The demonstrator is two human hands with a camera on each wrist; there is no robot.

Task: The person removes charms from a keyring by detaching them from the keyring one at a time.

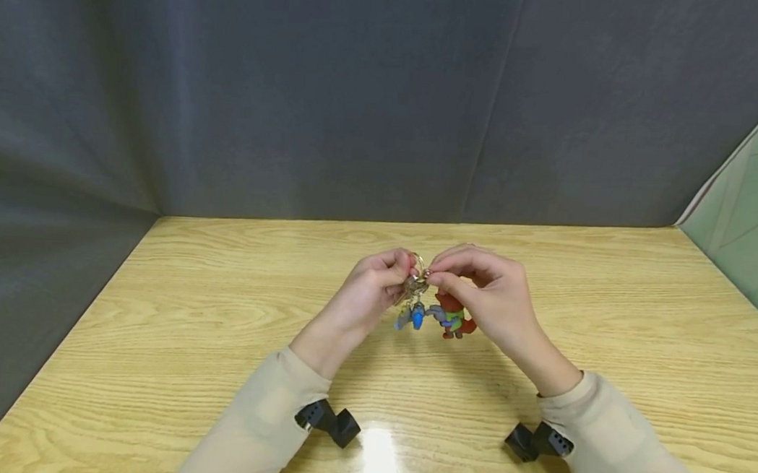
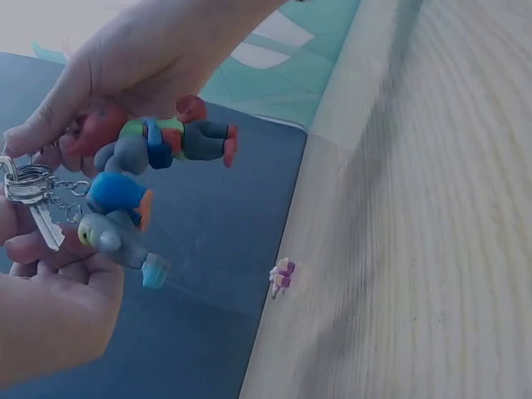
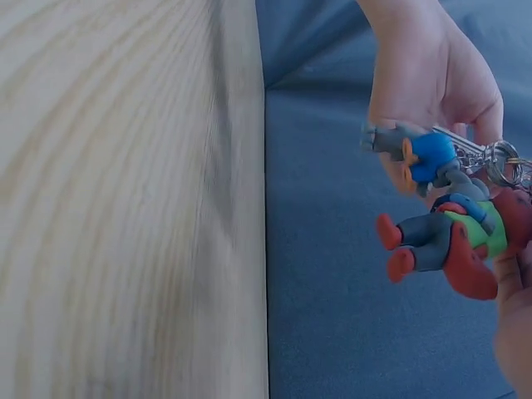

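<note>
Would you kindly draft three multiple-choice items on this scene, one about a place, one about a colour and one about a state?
1. Where is the key ring?
A. Flat on the table
B. Held above the table between both hands
C. Hanging from the grey cloth

2. What colour is the round charm beside the key?
A. Blue
B. Yellow
C. White

3. What is the right hand doing?
A. Resting flat on the wood
B. Hanging idle
C. Pinching at the ring

Answers:
1 B: the left hand and right hand meet at it above the table.
2 A: the left wrist view shows it blue.
3 C: its fingers close at the ring.
</note>
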